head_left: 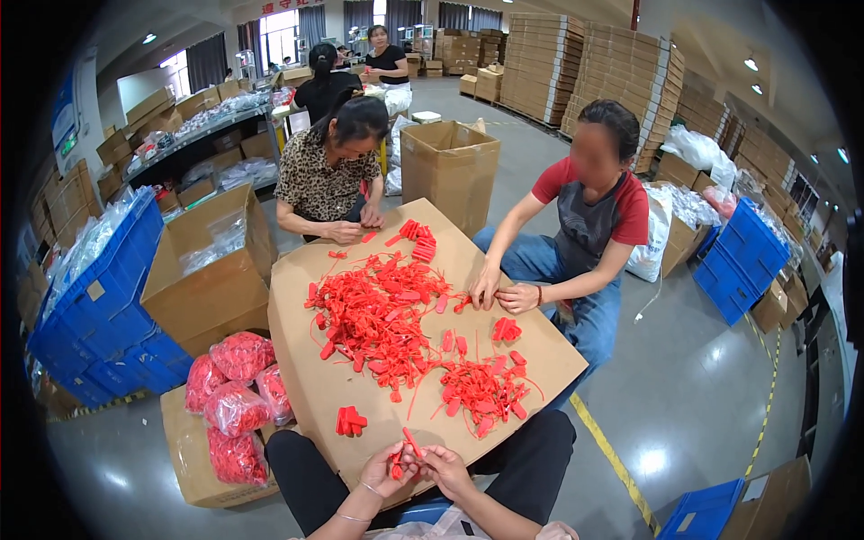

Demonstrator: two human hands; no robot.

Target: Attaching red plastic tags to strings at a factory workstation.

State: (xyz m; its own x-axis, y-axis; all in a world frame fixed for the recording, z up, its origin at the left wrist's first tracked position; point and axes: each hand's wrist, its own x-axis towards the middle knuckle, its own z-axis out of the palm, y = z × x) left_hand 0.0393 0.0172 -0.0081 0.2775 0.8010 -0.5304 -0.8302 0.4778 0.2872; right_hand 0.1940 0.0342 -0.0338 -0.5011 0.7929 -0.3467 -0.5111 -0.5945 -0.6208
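A broad, tan cardboard-topped table (310, 382) bears a tangled heap of glossy red straps (378, 315). The left forearm (340, 527) and right forearm (504, 513) slant inward from below, converging at the table's near edge. The left hand (382, 472) curls, fingers narrowed in a pinch; the right hand (447, 472) meets it, fingers bent. Together they hold a slim red strap piece (411, 441), one end tilted up.

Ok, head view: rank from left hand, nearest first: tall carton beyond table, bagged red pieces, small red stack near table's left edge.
1. Small red stack: on the table, ahead-left of the left hand.
2. Bagged red pieces: left of the table.
3. Tall carton: past the far edge.
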